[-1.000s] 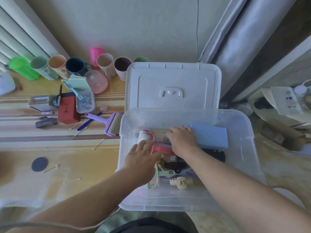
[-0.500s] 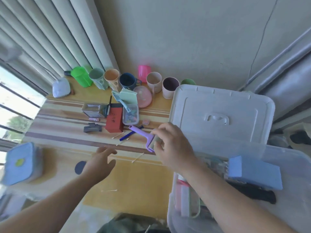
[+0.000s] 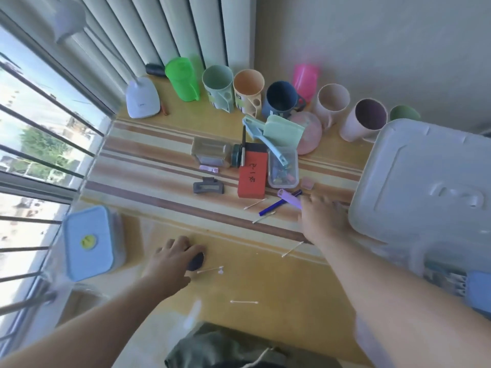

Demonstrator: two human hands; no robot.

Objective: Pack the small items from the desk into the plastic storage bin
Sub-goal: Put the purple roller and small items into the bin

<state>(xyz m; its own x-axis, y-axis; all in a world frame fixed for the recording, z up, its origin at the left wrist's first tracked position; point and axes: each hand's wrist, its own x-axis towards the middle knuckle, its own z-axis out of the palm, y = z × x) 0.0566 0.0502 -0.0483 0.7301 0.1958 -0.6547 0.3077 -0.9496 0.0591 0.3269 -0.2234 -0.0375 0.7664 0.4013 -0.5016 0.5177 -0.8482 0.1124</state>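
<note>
Two-hand pickup off the desk [image 3: 164, 293], both grips unconfirmed.

Left hand [image 3: 172, 260] at 7 o'clock, fingers curled over the dark disc [image 3: 196, 261]; pinch or just contact, can't tell. Slide it to an edge before lifting. Right hand [image 3: 320, 217] at 2 o'clock covers the purple roller [image 3: 291, 199]; closure blurred. Storage bin [image 3: 435, 272] sits at 3-4 o'clock, lid [image 3: 425, 187] behind it.

One head camera, I'm wearing it, looking steeply down and forward at the desk [image 3: 239, 282] from close above; window at left, bin lid [image 3: 425, 187] cutting in at right.
</note>
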